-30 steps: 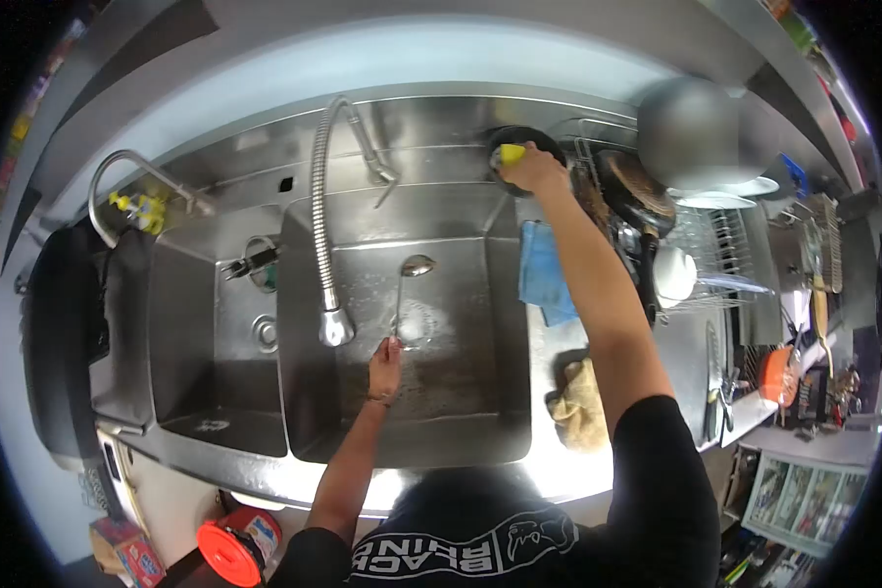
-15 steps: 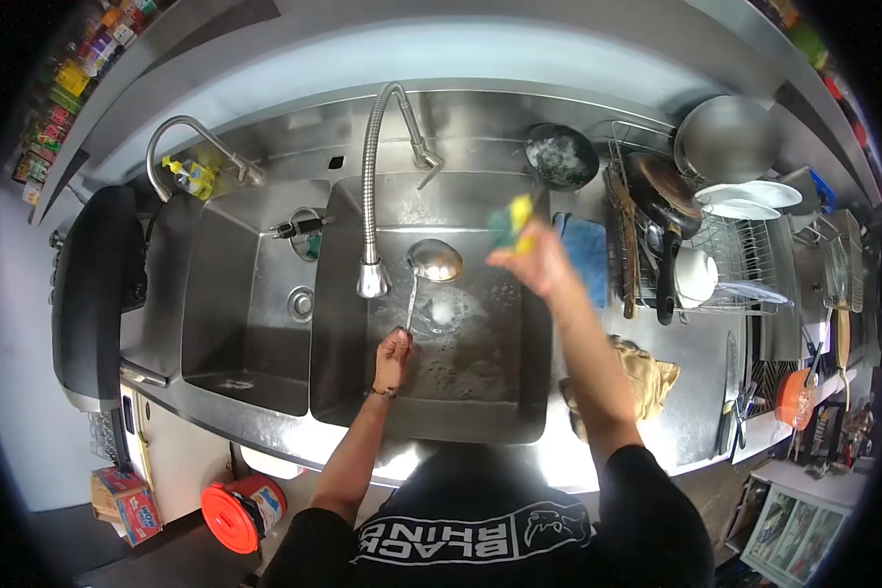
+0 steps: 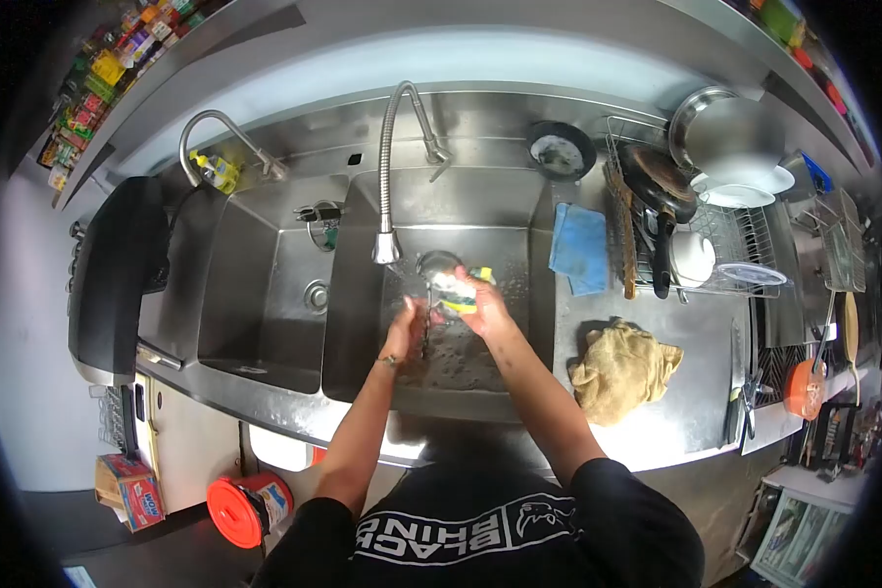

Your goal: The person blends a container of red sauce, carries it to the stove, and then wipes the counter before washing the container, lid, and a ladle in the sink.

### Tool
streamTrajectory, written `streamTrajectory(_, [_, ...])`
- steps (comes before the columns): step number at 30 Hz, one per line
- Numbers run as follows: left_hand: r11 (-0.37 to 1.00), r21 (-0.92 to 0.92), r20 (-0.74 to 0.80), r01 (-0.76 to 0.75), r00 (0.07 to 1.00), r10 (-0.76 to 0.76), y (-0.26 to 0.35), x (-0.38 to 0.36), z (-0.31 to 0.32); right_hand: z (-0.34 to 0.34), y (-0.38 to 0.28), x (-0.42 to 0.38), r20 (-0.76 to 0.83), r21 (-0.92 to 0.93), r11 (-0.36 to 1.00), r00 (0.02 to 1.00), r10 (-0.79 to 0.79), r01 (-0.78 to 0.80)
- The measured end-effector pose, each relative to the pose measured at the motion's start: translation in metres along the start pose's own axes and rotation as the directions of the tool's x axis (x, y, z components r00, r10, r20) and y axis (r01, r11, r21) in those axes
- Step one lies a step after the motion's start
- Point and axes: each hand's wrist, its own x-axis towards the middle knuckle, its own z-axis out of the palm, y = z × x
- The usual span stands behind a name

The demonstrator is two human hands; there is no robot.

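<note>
Ladle (image 3: 439, 263) in right-hand basin (image 3: 441, 377), bowl toward faucet (image 3: 387, 245). Right hand (image 3: 485, 309): fingers curled, pinching soapy yellow-green sponge (image 3: 461, 307) just beside ladle bowl. Left hand (image 3: 405, 331) at ladle handle; blurred, can't tell if fingers closed on it. Blue cloth (image 3: 579, 250) and tan rag (image 3: 625, 372) on counter (image 3: 696, 338) right of basin. Sudsy black bowl (image 3: 562, 151) behind basin, beside dish rack (image 3: 730, 240).

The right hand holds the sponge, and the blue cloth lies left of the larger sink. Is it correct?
The side is wrong: the head view shows the blue cloth lying right of the larger sink. The right hand does hold the sponge.
</note>
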Motion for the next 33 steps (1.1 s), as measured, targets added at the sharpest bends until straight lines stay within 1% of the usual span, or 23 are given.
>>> streamTrajectory(1, [1.000, 0.000, -0.008, -0.003, 1.000, 0.003, 0.011, 0.003, 0.004, -0.002, 0.010, 0.004, 0.115, -0.098, 0.995, 0.993, 0.024, -0.012])
streamTrajectory(3, [0.996, -0.090, -0.393, -0.024, 0.919, -0.013, 0.027, 0.007, 0.014, 0.002, 0.046, 0.014, -0.106, -0.303, 0.943, 0.978, -0.180, 0.141])
streamTrajectory(4, [0.992, -0.103, -0.478, -0.074, 0.878, 0.016, 0.026, 0.008, 0.015, 0.000, 0.056, 0.020, -0.085, -0.232, 0.965, 0.986, -0.142, 0.119])
streamTrajectory(5, [0.991, -0.105, -0.488, -0.084, 0.872, 0.022, 0.027, 0.005, 0.012, -0.004, 0.060, 0.027, -0.077, -0.237, 0.965, 0.988, -0.132, 0.110])
streamTrajectory(6, [0.996, -0.057, -0.475, -0.070, 0.879, 0.034, 0.023, 0.001, 0.003, -0.007, 0.061, 0.031, -0.103, -0.488, 0.861, 0.971, -0.216, 0.140])
streamTrajectory(7, [0.999, -0.010, -0.461, -0.051, 0.887, 0.041, 0.014, -0.002, -0.010, -0.009, 0.060, 0.032, -0.108, -0.703, 0.696, 0.946, -0.305, 0.144])
streamTrajectory(8, [0.997, 0.083, -0.469, 0.002, 0.882, 0.037, 0.004, -0.003, -0.028, -0.011, 0.057, 0.035, -0.119, -0.919, 0.387, 0.883, -0.454, 0.075])
streamTrajectory(9, [0.997, 0.081, -0.474, 0.003, 0.880, 0.035, 0.007, -0.005, -0.023, -0.008, 0.053, 0.036, -0.119, -0.919, 0.387, 0.886, -0.449, 0.072])
streamTrajectory(11, [0.981, 0.182, -0.567, -0.068, 0.808, 0.162, 0.016, -0.006, -0.003, 0.009, 0.042, 0.025, 0.082, -0.983, 0.069, 0.748, -0.659, 0.169])
streamTrajectory(13, [0.973, 0.205, -0.584, -0.111, 0.783, 0.212, -0.020, 0.010, -0.023, 0.034, 0.046, 0.008, 0.079, -0.979, 0.107, 0.814, -0.576, 0.171])
streamTrajectory(15, [0.961, 0.231, -0.594, -0.153, 0.760, 0.264, -0.030, 0.014, -0.021, 0.035, 0.061, 0.007, 0.655, -0.739, -0.583, 0.561, -0.505, 0.337])
streamTrajectory(17, [0.991, 0.135, -0.588, -0.021, 0.803, 0.097, -0.006, 0.004, 0.004, 0.018, 0.058, 0.015, 0.702, -0.706, -0.569, 0.524, -0.482, 0.422])
streamTrajectory(19, [0.995, 0.099, -0.492, -0.020, 0.868, 0.066, -0.005, 0.000, 0.001, 0.008, 0.048, 0.027, 0.489, -0.871, -0.296, 0.628, -0.605, 0.393])
streamTrajectory(20, [0.984, 0.151, -0.488, -0.090, 0.859, 0.153, -0.008, 0.003, 0.002, 0.007, 0.056, 0.030, 0.679, -0.725, -0.568, 0.547, -0.490, 0.390])
streamTrajectory(22, [0.898, 0.323, -0.468, -0.299, 0.775, 0.426, -0.015, 0.013, 0.007, 0.029, 0.056, 0.014, 0.758, -0.652, -0.545, 0.475, -0.447, 0.527])
streamTrajectory(23, [0.899, 0.323, -0.467, -0.297, 0.775, 0.425, -0.014, 0.009, 0.007, 0.033, 0.050, 0.011, 0.763, -0.646, -0.537, 0.476, -0.437, 0.543])
streamTrajectory(25, [0.989, 0.136, -0.529, -0.063, 0.839, 0.126, 0.010, -0.005, 0.021, 0.020, 0.041, 0.034, 0.118, -0.993, -0.036, 0.912, -0.394, 0.113])
streamTrajectory(26, [0.984, 0.181, -0.552, -0.002, 0.828, 0.103, 0.017, -0.009, 0.026, -0.011, 0.042, 0.066, -0.092, -0.984, 0.177, 0.948, -0.304, -0.039])
streamTrajectory(27, [0.983, 0.184, -0.550, 0.000, 0.829, 0.103, 0.019, -0.010, 0.028, -0.009, 0.040, 0.057, -0.093, -0.983, 0.181, 0.948, -0.305, -0.038])
streamTrajectory(29, [0.922, 0.362, -0.588, -0.138, 0.733, 0.341, 0.022, -0.006, 0.031, 0.018, 0.026, 0.021, 0.028, -0.527, 0.850, 0.999, 0.036, -0.016])
streamTrajectory(30, [0.923, 0.358, -0.591, -0.140, 0.731, 0.340, 0.021, -0.005, 0.030, 0.034, 0.015, 0.006, -0.023, -0.385, 0.901, 0.978, 0.205, -0.198])
streamTrajectory(31, [0.886, 0.446, -0.567, -0.125, 0.727, 0.387, 0.022, -0.004, 0.028, 0.031, 0.019, 0.005, -0.024, -0.388, 0.900, 0.978, 0.208, -0.201])
streamTrajectory(33, [0.786, 0.611, -0.502, -0.090, 0.724, 0.473, 0.025, -0.001, 0.021, 0.027, 0.035, 0.000, 0.230, -0.158, 0.985, 0.967, 0.109, -0.073])
